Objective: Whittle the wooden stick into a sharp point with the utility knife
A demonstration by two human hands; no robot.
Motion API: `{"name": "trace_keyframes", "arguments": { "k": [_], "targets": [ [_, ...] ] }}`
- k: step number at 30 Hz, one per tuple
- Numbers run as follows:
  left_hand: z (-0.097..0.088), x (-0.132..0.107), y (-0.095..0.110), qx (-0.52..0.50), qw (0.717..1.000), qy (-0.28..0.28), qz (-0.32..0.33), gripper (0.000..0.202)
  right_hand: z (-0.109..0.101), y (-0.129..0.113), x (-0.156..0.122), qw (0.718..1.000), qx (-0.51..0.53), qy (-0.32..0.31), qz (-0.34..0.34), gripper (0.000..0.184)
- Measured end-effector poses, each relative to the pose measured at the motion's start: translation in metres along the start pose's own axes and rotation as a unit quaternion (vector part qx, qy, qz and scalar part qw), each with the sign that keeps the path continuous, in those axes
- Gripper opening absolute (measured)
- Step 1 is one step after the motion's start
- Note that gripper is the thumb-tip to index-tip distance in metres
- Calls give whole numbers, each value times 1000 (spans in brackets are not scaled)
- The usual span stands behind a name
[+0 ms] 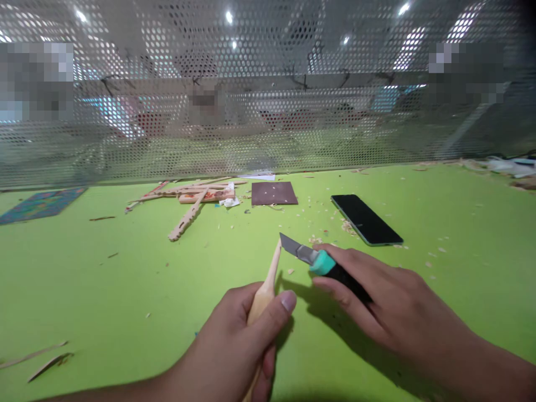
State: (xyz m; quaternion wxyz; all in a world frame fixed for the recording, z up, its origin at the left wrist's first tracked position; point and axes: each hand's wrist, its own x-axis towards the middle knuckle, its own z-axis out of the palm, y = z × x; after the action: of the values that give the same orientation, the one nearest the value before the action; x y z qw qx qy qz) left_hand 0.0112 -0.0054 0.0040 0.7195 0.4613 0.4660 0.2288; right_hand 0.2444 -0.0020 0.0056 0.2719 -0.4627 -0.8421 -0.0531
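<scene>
My left hand point(247, 335) is closed around a pale wooden stick point(268, 285), carved down to a slim tapered tip that points up and away from me. The lower part of the stick is hidden in my palm. In my right hand point(385, 296) is a utility knife point(324, 263) with a black and teal handle and its blade out. The blade lies close beside the stick's tip; whether it touches the wood I cannot tell. A few small wood shavings lie on the green table point(167, 296) around my hands.
Several carved wooden sticks point(188, 218) lie in a pile at the back. Beside them is a brown sheet of sandpaper point(274, 193). A black phone point(366, 219) rests at right, a patterned mat point(42, 205) at far left. A perforated metal screen point(259, 111) closes off the back.
</scene>
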Motion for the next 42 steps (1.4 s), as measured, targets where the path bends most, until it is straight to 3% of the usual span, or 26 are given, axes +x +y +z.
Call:
{"name": "trace_keyframes", "arguments": {
  "k": [7, 13, 19, 24, 33, 42],
  "targets": [
    [0, 0, 0, 11, 1000, 2, 12, 45, 1, 10, 1, 999, 36, -27, 23, 33],
    [-1, -1, 3, -5, 1000, -10, 19, 45, 2, 6, 1, 995, 64, -65, -32, 40],
    [-4, 0, 2, -6, 999, -37, 10, 42, 2, 6, 4, 996, 72, -53, 7, 31],
    [-2, 3, 3, -49, 996, -64, 36, 39, 2, 6, 3, 995, 82, -62, -14, 30],
    [-6, 0, 4, -57, 995, -80, 31, 38, 3, 7, 3, 989, 105, -101, -21, 40],
    [-9, 2, 6, -42, 996, -80, 13, 46, 0, 1, 3, 973, 167, -157, 18, 32]
  ]
}}
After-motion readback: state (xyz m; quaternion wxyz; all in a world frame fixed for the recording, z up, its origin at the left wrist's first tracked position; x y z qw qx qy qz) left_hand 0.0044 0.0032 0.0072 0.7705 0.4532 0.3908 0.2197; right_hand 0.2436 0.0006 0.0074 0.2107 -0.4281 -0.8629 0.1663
